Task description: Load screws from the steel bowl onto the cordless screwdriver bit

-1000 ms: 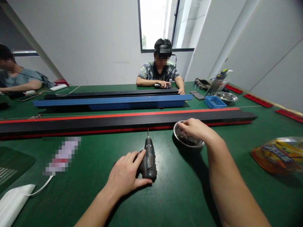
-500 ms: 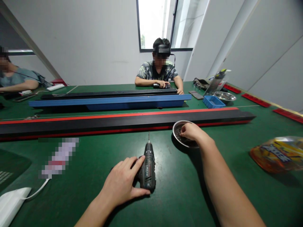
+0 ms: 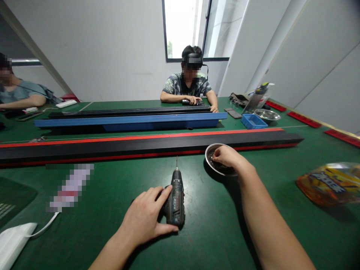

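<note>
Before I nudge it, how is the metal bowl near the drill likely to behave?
The bowl would probably slide rather than tip, since it looks low and wide. It may be heavy for its size if the small dark pieces inside are metal. Looking smooth and shiny, it could also feel slippery.

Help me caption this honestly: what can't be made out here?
Head view, all of these:
Right hand: whether it holds anything; the hand itself hides this.
Metal bowl: its dark contents are too small to identify.
Drill: handle covered by the left hand.
Black-and-red bar: left end cut off by the left edge.
Orange packet: cut off by the right edge.
</note>
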`<action>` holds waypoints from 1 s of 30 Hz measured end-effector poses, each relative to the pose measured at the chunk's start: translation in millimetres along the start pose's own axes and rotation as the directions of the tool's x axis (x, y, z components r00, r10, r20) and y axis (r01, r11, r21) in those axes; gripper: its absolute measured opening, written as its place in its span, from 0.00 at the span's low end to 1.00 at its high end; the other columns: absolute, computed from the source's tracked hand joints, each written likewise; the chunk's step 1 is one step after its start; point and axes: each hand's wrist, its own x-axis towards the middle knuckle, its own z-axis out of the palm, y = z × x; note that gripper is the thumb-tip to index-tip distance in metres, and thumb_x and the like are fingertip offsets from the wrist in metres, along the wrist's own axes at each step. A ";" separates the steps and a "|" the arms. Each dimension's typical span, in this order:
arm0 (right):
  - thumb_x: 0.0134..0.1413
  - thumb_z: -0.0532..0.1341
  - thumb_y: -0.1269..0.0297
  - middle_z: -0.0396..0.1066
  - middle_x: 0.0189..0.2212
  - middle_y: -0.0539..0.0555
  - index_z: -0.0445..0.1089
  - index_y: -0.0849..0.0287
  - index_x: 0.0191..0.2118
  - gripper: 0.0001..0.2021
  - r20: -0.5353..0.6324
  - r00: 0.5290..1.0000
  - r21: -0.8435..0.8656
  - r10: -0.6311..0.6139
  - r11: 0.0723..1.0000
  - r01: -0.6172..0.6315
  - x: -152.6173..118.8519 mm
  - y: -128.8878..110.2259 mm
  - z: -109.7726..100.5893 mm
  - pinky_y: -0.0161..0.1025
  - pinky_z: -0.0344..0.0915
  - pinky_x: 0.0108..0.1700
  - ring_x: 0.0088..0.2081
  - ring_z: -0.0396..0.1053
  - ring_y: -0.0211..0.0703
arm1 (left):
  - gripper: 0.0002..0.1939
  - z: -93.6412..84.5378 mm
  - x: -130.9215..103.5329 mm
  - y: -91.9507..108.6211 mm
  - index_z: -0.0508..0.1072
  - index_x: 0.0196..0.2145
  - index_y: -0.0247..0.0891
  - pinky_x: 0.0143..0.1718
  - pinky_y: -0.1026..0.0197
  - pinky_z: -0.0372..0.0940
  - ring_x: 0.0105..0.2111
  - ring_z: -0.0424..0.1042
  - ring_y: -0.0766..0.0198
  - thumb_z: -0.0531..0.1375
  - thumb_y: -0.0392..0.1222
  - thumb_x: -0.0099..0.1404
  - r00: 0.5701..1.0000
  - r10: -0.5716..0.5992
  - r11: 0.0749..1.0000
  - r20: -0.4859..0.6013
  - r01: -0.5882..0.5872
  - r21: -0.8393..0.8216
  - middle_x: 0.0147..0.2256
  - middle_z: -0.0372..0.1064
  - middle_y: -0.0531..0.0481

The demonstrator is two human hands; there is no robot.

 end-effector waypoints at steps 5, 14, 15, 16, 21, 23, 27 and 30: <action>0.58 0.67 0.66 0.81 0.33 0.58 0.83 0.58 0.37 0.06 -0.085 0.996 0.038 0.010 0.999 -0.007 -7.5 0.0 -9.9 0.34 0.63 0.32 0.32 0.77 0.44 | 0.56 -0.9 0.5 0.0 0.61 0.69 0.39 0.50 0.44 0.72 0.50 0.75 0.43 0.73 0.70 0.51 1.000 -0.003 1.000 -0.004 0.003 -0.003 0.55 0.72 0.37; 0.59 0.67 0.62 0.82 0.36 0.60 0.84 0.58 0.38 0.07 -0.221 0.973 -0.002 -0.063 0.998 0.065 -17.5 -15.7 -19.3 0.35 0.65 0.36 0.37 0.78 0.49 | 0.57 -3.8 -0.7 2.6 0.60 0.69 0.40 0.50 0.44 0.72 0.50 0.75 0.43 0.73 0.69 0.51 1.000 0.017 0.999 0.022 -0.016 -0.041 0.56 0.71 0.37; 0.60 0.67 0.63 0.82 0.37 0.60 0.84 0.58 0.39 0.08 -0.239 0.968 -0.002 -0.082 0.996 0.084 -18.7 -18.9 -19.7 0.35 0.66 0.38 0.38 0.79 0.49 | 0.57 -4.2 -0.8 3.1 0.60 0.69 0.40 0.50 0.44 0.72 0.50 0.75 0.43 0.73 0.69 0.51 0.999 0.019 0.999 0.029 -0.018 -0.046 0.56 0.71 0.37; 0.61 0.66 0.64 0.82 0.39 0.60 0.84 0.58 0.40 0.08 -0.260 0.961 0.002 -0.100 0.995 0.104 -19.9 -22.9 -19.9 0.36 0.66 0.39 0.40 0.79 0.50 | 0.56 -4.6 -1.0 3.5 0.60 0.69 0.40 0.50 0.44 0.72 0.50 0.75 0.43 0.73 0.69 0.51 0.999 0.021 0.999 0.036 -0.019 -0.050 0.56 0.71 0.37; 0.66 0.64 0.63 0.82 0.42 0.60 0.84 0.57 0.42 0.10 -0.356 0.917 0.074 -0.183 0.972 0.222 -24.5 -54.7 -12.0 0.37 0.68 0.46 0.46 0.79 0.53 | 0.56 -7.2 -1.8 5.5 0.60 0.69 0.41 0.51 0.43 0.71 0.51 0.74 0.43 0.73 0.69 0.52 0.998 0.039 0.997 0.054 -0.034 -0.075 0.57 0.70 0.37; 0.67 0.64 0.63 0.82 0.43 0.60 0.84 0.57 0.43 0.10 -0.369 0.896 0.099 -0.249 0.948 0.304 -25.3 -70.6 -2.3 0.38 0.69 0.48 0.46 0.79 0.54 | 0.55 -8.2 -2.2 6.5 0.59 0.70 0.42 0.51 0.43 0.71 0.51 0.74 0.43 0.72 0.68 0.52 0.997 0.044 0.996 0.058 -0.039 -0.084 0.57 0.71 0.38; 0.68 0.62 0.64 0.82 0.45 0.61 0.84 0.56 0.46 0.11 -0.337 0.877 0.140 -0.342 0.903 0.406 -24.9 -95.8 25.2 0.40 0.69 0.51 0.48 0.79 0.56 | 0.55 -9.1 -2.4 8.1 0.59 0.70 0.42 0.51 0.43 0.71 0.50 0.74 0.43 0.72 0.69 0.53 0.996 0.048 0.995 0.076 -0.041 -0.092 0.56 0.71 0.38; 0.68 0.61 0.64 0.82 0.45 0.60 0.84 0.55 0.45 0.12 -0.311 0.878 0.174 -0.363 0.887 0.428 -21.6 -103.1 45.6 0.40 0.69 0.51 0.48 0.79 0.56 | 0.55 -9.3 -1.9 8.9 0.59 0.70 0.42 0.51 0.43 0.71 0.50 0.74 0.43 0.72 0.69 0.52 0.996 0.048 0.995 0.074 -0.042 -0.090 0.56 0.71 0.38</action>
